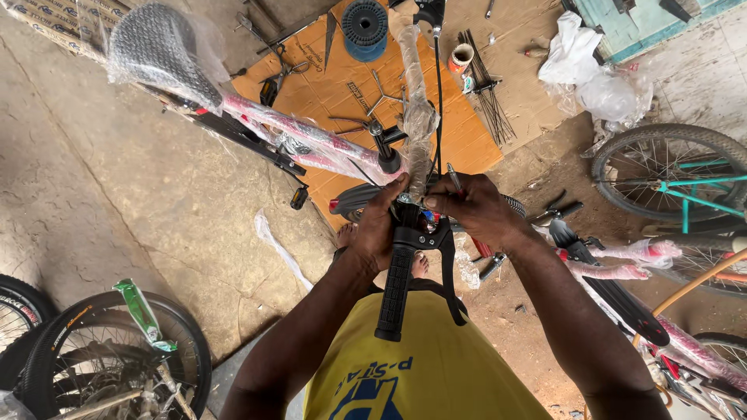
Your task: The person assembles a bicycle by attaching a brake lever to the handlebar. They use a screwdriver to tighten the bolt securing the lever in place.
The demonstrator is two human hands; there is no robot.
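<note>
A plastic-wrapped bicycle handlebar [415, 101] runs toward me, ending in a black rubber grip [394, 294] with a black brake lever [450, 268] beside it. My left hand [379, 225] clasps the bar just above the grip, at the lever clamp. My right hand [476, 208] holds a thin metal tool [454, 179] at the clamp, fingers pinched round it. A black cable [439, 101] runs up along the bar. The pink wrapped frame [299, 134] and a plastic-covered black saddle [159, 50] lie to the left.
An orange cardboard sheet [467, 140] on the floor carries loose tools, spokes and a dark round spool [364, 23]. Wheels stand at lower left [70, 342]. A teal-framed bicycle wheel [671, 175] is at right, white plastic bags [580, 66] behind it. A black mudguard [615, 292] lies lower right.
</note>
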